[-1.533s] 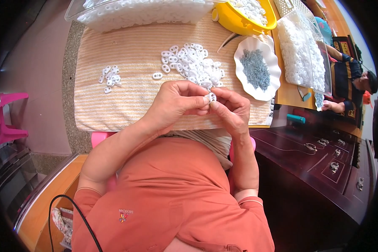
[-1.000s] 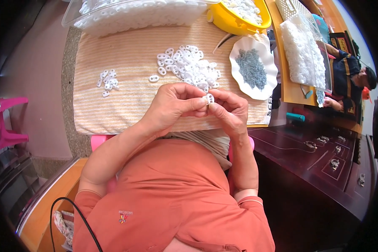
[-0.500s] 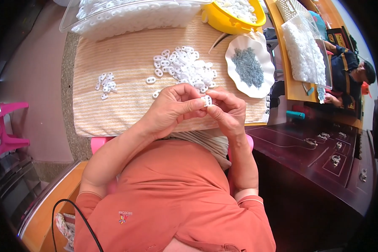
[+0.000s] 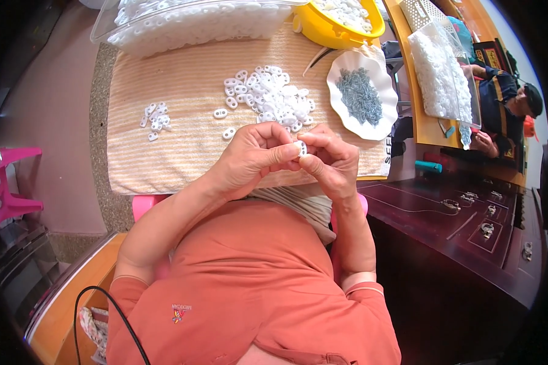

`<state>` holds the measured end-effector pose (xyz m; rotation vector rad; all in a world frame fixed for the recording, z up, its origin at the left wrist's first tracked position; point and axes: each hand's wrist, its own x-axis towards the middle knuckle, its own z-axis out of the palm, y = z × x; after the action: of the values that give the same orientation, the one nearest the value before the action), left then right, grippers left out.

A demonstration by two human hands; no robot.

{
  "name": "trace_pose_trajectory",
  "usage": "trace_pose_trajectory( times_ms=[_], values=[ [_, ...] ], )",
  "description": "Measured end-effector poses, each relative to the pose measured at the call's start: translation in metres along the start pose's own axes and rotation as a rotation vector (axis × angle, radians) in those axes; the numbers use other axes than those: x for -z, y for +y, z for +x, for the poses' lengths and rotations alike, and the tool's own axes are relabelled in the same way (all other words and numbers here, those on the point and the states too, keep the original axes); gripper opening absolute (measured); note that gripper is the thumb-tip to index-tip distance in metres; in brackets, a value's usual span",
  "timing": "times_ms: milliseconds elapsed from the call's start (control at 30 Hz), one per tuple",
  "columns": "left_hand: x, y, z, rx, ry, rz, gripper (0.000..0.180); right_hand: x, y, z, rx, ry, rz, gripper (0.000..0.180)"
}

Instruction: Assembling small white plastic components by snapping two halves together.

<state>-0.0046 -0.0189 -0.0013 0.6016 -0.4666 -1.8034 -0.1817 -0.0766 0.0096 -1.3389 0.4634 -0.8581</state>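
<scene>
Both my hands meet over the near part of the striped cloth, pinching one small white plastic piece with dark holes [image 4: 302,148]. My left hand [image 4: 259,152] grips its left side between thumb and fingers. On the other side, my right hand [image 4: 330,159] pinches it with thumb and forefinger. Just beyond my fingers lies a heap of white oval two-holed pieces [image 4: 274,97], with a few loose ones beside it. A smaller cluster of white pieces [image 4: 157,117] lies to the left. Small grey-blue translucent pieces [image 4: 359,97] fill a white scalloped dish [image 4: 383,125] at the right.
At the back stand a clear bin [image 4: 201,30] of white pieces and a yellow basin [image 4: 335,33]. A dark tool [image 4: 315,59] lies near the basin. Another person [image 4: 505,109] sits by a side table at right, with a tub of white pieces [image 4: 441,76]. A pink stool [image 4: 12,182] stands left.
The white piece has turned slightly between my fingers, its holes now showing more plainly. My hands stay in nearly the same place.
</scene>
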Motion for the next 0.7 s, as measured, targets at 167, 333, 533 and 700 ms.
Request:
trace_pose_trajectory(
  times_ms=[167, 333, 533, 700],
  values=[
    [-0.003, -0.001, -0.001, -0.021, -0.004, 0.009, 0.008, 0.002, 0.000, -0.001, 0.023, -0.041, -0.090, 0.027],
    [-0.002, 0.003, 0.000, -0.024, -0.013, 0.001, 0.008, -0.001, -0.002, 0.003, -0.019, -0.016, 0.015, 0.028],
    [-0.005, 0.012, -0.004, 0.000, -0.052, 0.001, 0.011, -0.004, -0.018, 0.007, -0.110, -0.064, 0.056, 0.027],
    [-0.013, 0.017, -0.009, 0.013, -0.130, -0.054, 0.012, -0.007, -0.036, 0.008, 0.023, -0.073, -0.012, 0.021]
  ],
)
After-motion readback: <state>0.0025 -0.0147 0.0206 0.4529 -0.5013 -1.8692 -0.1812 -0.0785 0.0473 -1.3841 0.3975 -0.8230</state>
